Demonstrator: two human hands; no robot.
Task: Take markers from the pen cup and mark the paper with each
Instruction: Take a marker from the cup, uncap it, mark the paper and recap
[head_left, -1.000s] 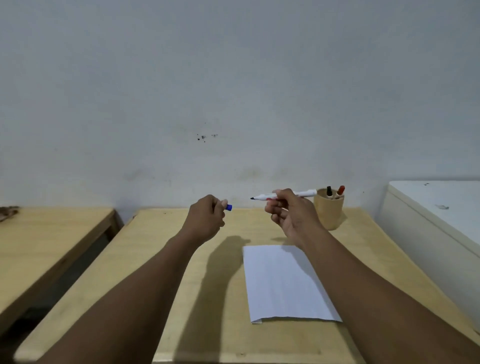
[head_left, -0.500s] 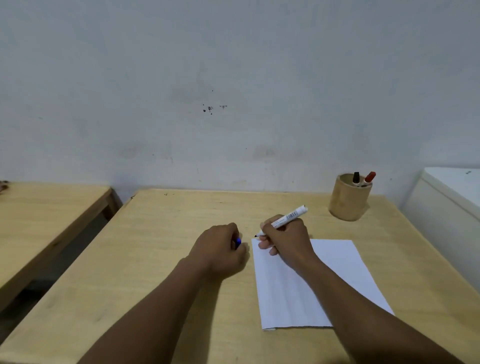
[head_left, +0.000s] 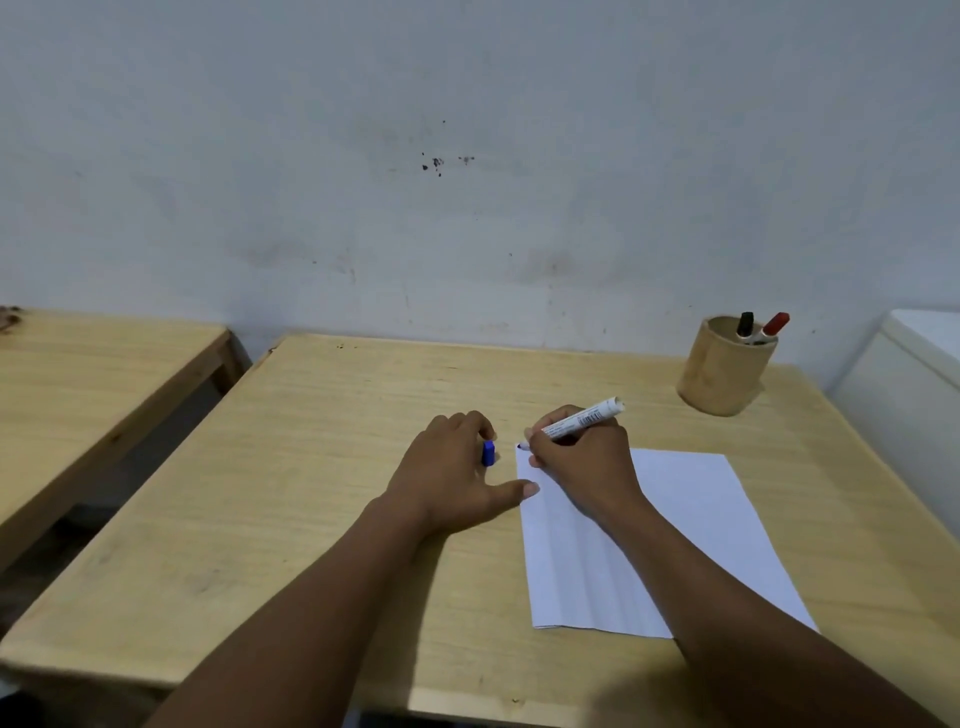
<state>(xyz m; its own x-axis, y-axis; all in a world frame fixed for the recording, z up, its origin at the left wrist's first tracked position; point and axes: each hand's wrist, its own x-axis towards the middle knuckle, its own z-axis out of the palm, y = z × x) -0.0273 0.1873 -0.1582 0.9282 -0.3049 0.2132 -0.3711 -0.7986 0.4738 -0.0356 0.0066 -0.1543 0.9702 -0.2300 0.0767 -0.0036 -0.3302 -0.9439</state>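
1. Counter (head_left: 322, 467): light wood, grain visible, minor specks near far edge.
2. Second counter (head_left: 93, 374): left, same wood, separated by a gap.
3. Wall (head_left: 467, 78): pale grey, scuffed, with dark spots (head_left: 436, 163) at centre.
4. White cabinet (head_left: 914, 384): right edge, partly cut off.

A pale grey wall (head_left: 467, 104) fills the upper half, scuffed, with a few dark specks near its middle. Below it stands a light wooden worktop (head_left: 322, 467). A second wooden table (head_left: 88, 379) sits to the left, a white cabinet (head_left: 904, 384) to the right.
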